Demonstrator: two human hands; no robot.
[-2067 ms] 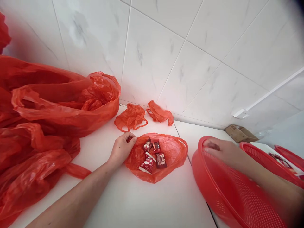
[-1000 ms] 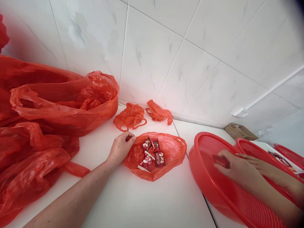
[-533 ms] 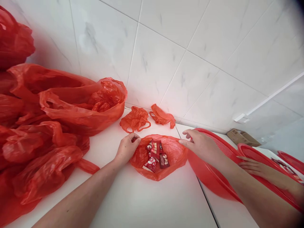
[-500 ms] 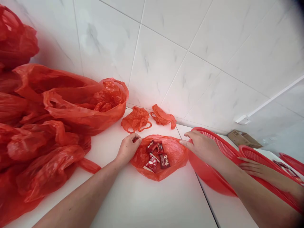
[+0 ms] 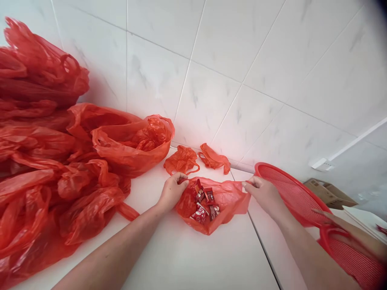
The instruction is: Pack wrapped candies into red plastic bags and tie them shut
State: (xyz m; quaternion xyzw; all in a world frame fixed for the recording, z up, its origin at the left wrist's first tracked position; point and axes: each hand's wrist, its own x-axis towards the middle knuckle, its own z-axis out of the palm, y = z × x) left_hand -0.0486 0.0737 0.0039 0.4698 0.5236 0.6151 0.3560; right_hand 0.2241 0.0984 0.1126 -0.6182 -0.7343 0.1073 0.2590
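On the white counter [image 5: 193, 257], as seen from the head camera, a red plastic bag [image 5: 231, 200] is being held by both hands, with the wrapped sweets [image 5: 200, 212] lying at its middle. The bag's left edge is being pinched by the left hand [image 5: 173, 192], its fingers clenched on the plastic. The bag's right corner is being gripped by the right hand [image 5: 265, 197], which has just been brought over from the basket. The plastic is being drawn out tight, and the sweets are being bunched closer together. Further right, a red basket [image 5: 290, 189] is being left alone, while a second basket [image 5: 347, 257] is being reached across by a co-worker's hand [image 5: 341, 227]. A heap of red bags [image 5: 45, 161] is being kept against the tiles [image 5: 205, 108].
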